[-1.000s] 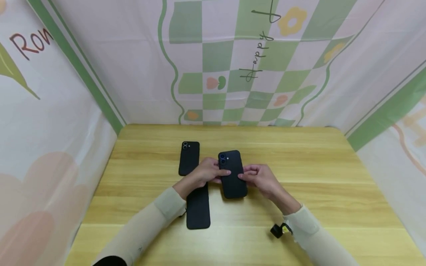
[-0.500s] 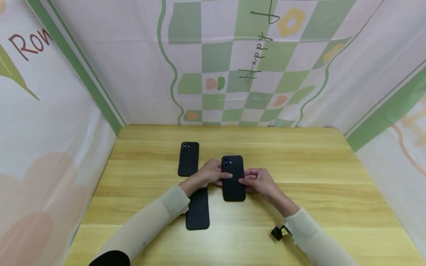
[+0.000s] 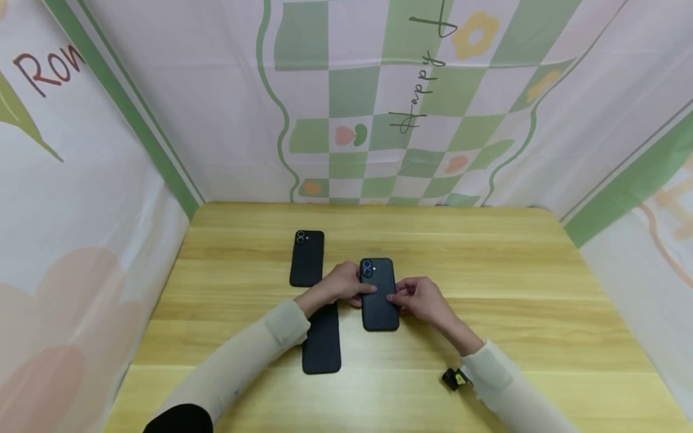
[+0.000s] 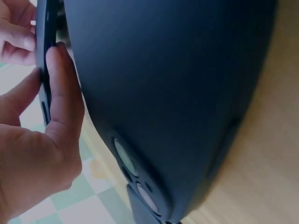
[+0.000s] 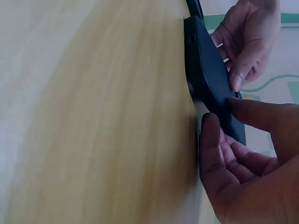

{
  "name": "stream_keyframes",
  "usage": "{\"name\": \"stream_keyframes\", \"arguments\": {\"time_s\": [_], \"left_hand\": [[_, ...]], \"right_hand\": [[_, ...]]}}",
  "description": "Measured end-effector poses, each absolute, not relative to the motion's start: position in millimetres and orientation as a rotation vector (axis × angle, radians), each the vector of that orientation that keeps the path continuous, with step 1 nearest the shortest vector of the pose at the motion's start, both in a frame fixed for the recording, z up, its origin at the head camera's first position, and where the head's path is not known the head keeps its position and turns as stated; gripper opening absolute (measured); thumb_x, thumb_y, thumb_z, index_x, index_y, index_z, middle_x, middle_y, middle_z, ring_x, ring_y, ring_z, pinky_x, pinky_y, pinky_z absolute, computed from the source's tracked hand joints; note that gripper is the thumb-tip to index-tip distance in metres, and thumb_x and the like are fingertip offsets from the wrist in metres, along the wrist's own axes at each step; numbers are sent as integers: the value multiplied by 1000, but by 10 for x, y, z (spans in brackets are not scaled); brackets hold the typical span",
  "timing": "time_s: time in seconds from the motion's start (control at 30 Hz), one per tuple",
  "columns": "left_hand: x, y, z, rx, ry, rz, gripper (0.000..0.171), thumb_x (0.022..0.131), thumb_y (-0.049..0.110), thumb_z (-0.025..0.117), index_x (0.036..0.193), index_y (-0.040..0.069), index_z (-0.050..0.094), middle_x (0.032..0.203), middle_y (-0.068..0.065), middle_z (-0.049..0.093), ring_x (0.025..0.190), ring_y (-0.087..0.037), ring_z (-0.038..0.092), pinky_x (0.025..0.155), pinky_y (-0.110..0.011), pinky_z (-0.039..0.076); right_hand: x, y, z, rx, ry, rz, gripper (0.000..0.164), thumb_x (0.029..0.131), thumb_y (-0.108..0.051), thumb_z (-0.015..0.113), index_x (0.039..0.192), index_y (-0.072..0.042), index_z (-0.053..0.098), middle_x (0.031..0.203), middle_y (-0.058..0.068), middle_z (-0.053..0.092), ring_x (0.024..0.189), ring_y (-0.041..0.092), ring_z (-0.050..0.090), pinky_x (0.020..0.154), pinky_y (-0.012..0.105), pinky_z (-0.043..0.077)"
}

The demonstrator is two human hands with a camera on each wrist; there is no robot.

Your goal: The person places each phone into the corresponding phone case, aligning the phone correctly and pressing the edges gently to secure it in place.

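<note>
A black smartphone point(image 3: 381, 314), back side up with two camera rings at its upper left corner, is between both hands. My left hand point(image 3: 342, 282) pinches its left edge, thumb on the back and fingers beneath. Its right edge is pinched by my right hand point(image 3: 426, 300), also thumb on top. In the right wrist view the phone point(image 5: 210, 65) is close over the table, and the fingers of the right hand point(image 5: 257, 172) curl under its edge. The left wrist view shows the left hand point(image 4: 42, 149) holding the phone edge-on. The phone's underside is hidden.
Another black phone point(image 3: 307, 260) lies camera side up at the back left. A larger black phone point(image 3: 322, 349) lies in front of it, partly hidden under the left wrist; it fills much of the left wrist view. A printed cloth point(image 3: 346, 90) hangs behind the wooden table point(image 3: 514, 270).
The held phone has moved toward the person and slightly right, straightening from its tilt. Both hands have moved with it and keep their hold. The other two phones have stayed in place.
</note>
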State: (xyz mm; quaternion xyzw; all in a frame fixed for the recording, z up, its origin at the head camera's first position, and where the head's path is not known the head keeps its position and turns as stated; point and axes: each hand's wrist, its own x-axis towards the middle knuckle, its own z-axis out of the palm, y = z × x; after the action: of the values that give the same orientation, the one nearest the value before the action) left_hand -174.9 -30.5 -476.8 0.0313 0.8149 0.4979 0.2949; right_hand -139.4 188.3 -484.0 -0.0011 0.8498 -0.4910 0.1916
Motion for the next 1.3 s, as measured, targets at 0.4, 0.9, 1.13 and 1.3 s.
{"name": "stream_keyframes", "arguments": {"time_s": [0.4,0.9,1.13,1.3], "left_hand": [[-1657,-286,-4726,246,2421,1128,59,93,11,83,140,-7,53,75,-5,66,59,-14,65,52,-22,51],[-1583,-292,-4719,280,2487,1028,71,93,18,84,148,-8,49,79,-2,65,65,-14,62,57,-24,48],[-1542,-382,-4619,346,2544,968,63,102,32,73,148,-6,53,79,-6,68,61,-15,58,55,-26,44],[-1471,-546,-4562,415,2707,912,63,104,40,69,154,7,52,131,-11,70,113,-27,69,90,-48,60]], "right_hand": [[-1382,1845,-4837,-135,2723,-1085,21,92,-11,83,104,5,76,82,6,74,69,13,65,59,25,54],[-1336,1815,-4803,-184,2780,-1023,25,91,-11,84,107,7,77,82,5,74,68,13,64,59,25,54],[-1331,1853,-4787,-245,2771,-1001,26,94,-12,81,110,8,76,87,7,77,76,16,71,66,30,60],[-1374,1933,-4737,-395,2751,-907,24,99,-17,76,111,5,77,89,5,77,77,13,70,70,32,61]]}}
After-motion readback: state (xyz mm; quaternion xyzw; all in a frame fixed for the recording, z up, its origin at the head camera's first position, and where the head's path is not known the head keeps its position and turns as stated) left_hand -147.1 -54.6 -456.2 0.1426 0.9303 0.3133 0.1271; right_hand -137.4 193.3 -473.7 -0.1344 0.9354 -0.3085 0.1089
